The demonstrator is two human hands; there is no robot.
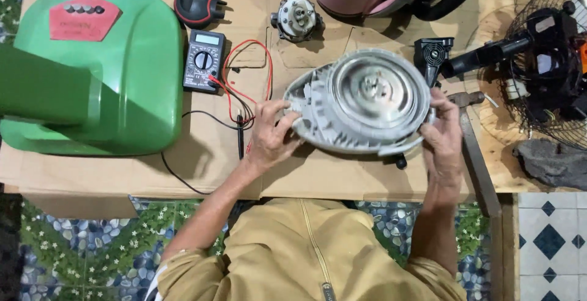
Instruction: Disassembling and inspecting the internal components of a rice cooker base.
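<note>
Over the cardboard-covered bench (342, 185), both hands gripped the grey housing (318, 108) from opposite ends, keeping it level and face-up so the shiny metal disc (370, 90) in its middle stayed in plain sight. The left hand (269, 136) was clamped on the ribbed rim, fingers curled over the edge; the right hand (441, 139) cupped the far side, thumb along the rim. The housing sat raised off the cardboard, right in front of the person. A multimeter (203, 61) lay just left, its red and black leads (244, 81) trailing toward the left hand. A green cover (122, 62) sat well apart, and a small motor (296, 18) waited beyond.
</note>
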